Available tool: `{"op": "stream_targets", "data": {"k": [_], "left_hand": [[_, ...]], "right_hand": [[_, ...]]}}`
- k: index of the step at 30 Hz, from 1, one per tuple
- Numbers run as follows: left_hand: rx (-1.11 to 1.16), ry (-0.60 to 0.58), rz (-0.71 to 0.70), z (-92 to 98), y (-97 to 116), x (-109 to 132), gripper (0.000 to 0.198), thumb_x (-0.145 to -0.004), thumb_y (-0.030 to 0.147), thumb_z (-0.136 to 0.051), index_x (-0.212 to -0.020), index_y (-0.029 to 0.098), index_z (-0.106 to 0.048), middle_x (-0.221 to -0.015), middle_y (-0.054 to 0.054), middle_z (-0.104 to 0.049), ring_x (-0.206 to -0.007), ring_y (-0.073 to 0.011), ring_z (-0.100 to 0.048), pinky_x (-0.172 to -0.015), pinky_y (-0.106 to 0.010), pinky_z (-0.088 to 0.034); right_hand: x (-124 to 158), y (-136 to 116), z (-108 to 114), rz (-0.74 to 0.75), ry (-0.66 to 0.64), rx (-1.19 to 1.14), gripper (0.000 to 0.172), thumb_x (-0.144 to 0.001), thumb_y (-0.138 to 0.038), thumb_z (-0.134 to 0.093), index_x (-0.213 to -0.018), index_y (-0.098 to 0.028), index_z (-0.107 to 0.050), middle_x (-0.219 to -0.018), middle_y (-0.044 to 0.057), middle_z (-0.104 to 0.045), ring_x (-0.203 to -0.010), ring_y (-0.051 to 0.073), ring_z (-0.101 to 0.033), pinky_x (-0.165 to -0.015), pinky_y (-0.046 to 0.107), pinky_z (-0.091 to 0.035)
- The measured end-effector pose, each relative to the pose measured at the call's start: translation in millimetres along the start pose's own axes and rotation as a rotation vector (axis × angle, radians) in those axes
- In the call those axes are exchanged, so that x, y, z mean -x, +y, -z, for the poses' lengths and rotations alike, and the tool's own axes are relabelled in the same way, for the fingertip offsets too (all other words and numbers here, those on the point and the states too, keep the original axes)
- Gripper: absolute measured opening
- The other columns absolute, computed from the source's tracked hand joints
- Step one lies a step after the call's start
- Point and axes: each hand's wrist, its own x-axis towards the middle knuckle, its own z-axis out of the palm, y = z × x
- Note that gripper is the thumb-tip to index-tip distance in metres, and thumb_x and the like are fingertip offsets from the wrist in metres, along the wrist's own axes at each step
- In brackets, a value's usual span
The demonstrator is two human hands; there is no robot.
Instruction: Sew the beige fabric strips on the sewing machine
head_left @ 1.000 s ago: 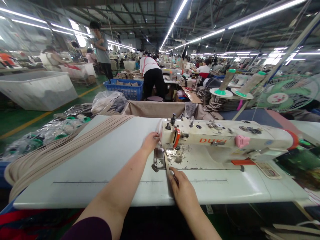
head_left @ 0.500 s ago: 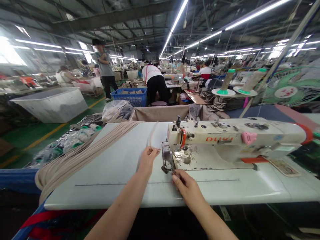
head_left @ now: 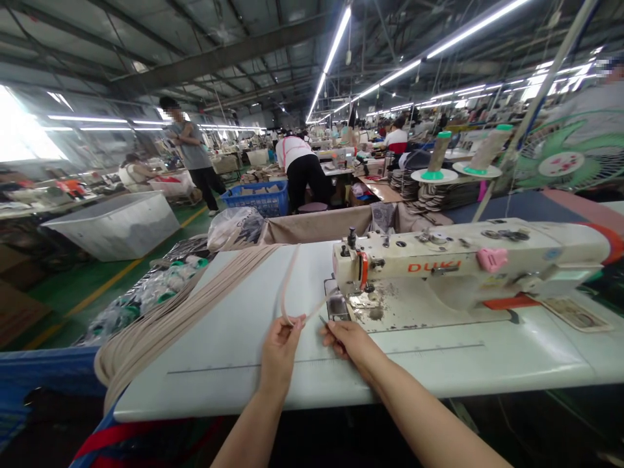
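Note:
My left hand (head_left: 279,346) pinches a thin beige strip (head_left: 287,283) lifted in a loop above the white sewing table (head_left: 234,351). My right hand (head_left: 347,338) sits just to its right, gripping a small pointed tool, probably thread snips, near the strip's end. Both hands hover in front of the needle area of the white DUKI sewing machine (head_left: 458,266). A long bundle of beige strips (head_left: 180,312) lies across the table's left side and hangs over its edge.
Two thread cones (head_left: 482,153) stand behind the machine, beside a green fan (head_left: 570,159). Plastic bags (head_left: 146,292) lie to the left. A white bin (head_left: 117,224), a blue basket (head_left: 256,195) and several workers fill the aisle behind.
My left hand pulled the strip away from the machine head toward me, raising it into a loop. My right hand left the needle plate and came next to the left hand.

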Motion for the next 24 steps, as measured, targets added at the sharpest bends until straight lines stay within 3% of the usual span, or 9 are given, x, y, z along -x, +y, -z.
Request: {"op": "stream_targets", "data": {"k": [5, 10, 13, 17, 20, 22, 24], "left_hand": [[-0.034, 0.012, 0.000, 13.8, 4.3, 13.4, 0.032, -0.086, 0.048, -0.076, -0.096, 0.020, -0.065, -0.112, -0.013, -0.076, -0.113, -0.0270, -0.071, -0.103, -0.041, -0.055], [-0.022, 0.038, 0.005, 21.4, 8.7, 25.4, 0.030, -0.085, 0.048, -0.077, -0.094, 0.021, -0.066, -0.111, -0.012, -0.076, -0.113, -0.0277, -0.071, -0.103, -0.042, -0.056], [-0.032, 0.043, 0.016, 26.0, 13.6, 31.5, 0.031, -0.086, 0.050, -0.075, -0.093, 0.021, -0.067, -0.107, -0.012, -0.076, -0.111, -0.0279, -0.071, -0.101, -0.041, -0.057], [-0.131, 0.051, 0.024, 39.9, 21.4, 34.7, 0.037, -0.085, 0.057, -0.073, -0.089, 0.022, -0.067, -0.098, -0.010, -0.076, -0.100, -0.0267, -0.073, -0.092, -0.039, -0.059], [-0.206, 0.065, 0.039, 60.7, 23.2, 31.9, 0.041, -0.087, 0.062, -0.068, -0.090, 0.022, -0.065, -0.092, -0.009, -0.074, -0.093, -0.0254, -0.072, -0.083, -0.037, -0.060], [-0.292, 0.064, 0.038, 80.6, 21.2, 27.0, 0.041, -0.089, 0.063, -0.063, -0.089, 0.022, -0.063, -0.081, -0.005, -0.071, -0.078, -0.0231, -0.070, -0.071, -0.034, -0.059], [-0.475, 0.061, 0.002, 105.5, 17.4, 19.8, 0.040, -0.090, 0.063, -0.059, -0.088, 0.023, -0.063, -0.072, -0.002, -0.064, -0.065, -0.0215, -0.063, -0.063, -0.034, -0.056]], "right_hand": [[-9.9, -4.2, -9.6, 0.008, -0.098, 0.040, 0.066, -0.068, -0.078, -0.069, -0.085, -0.014, -0.070, -0.065, -0.002, -0.058, -0.045, 0.005, -0.029, -0.043, 0.021, -0.016], [-11.5, -8.3, -15.8, 0.068, -0.150, 0.151, 0.063, -0.077, -0.077, -0.061, -0.085, -0.016, -0.067, -0.059, -0.006, -0.046, -0.046, 0.007, -0.027, -0.045, 0.022, -0.017], [-7.7, -11.6, -16.3, 0.129, -0.136, 0.271, 0.057, -0.084, -0.073, -0.052, -0.087, -0.018, -0.066, -0.062, -0.005, -0.047, -0.049, 0.009, -0.030, -0.048, 0.024, -0.023], [7.9, -12.1, -6.8, 0.269, 0.040, 0.532, 0.025, -0.081, -0.044, -0.069, -0.077, -0.022, -0.058, -0.073, -0.002, -0.053, -0.070, 0.016, -0.047, -0.067, 0.028, -0.040], [24.6, -4.6, 9.6, 0.445, 0.303, 1.069, 0.005, -0.085, -0.022, -0.063, -0.089, -0.022, -0.066, -0.094, 0.008, -0.062, -0.091, 0.025, -0.057, -0.083, 0.036, -0.044], [34.7, 3.8, 22.4, 0.477, 0.436, 1.419, 0.030, -0.089, -0.018, -0.056, -0.116, -0.021, -0.069, -0.107, 0.013, -0.065, -0.098, 0.029, -0.061, -0.082, 0.038, -0.048], [42.6, 12.4, 33.9, 0.424, 0.465, 1.569, 0.046, -0.093, -0.019, -0.053, -0.138, -0.021, -0.060, -0.107, 0.014, -0.068, -0.094, 0.029, -0.066, -0.077, 0.037, -0.050]]}}
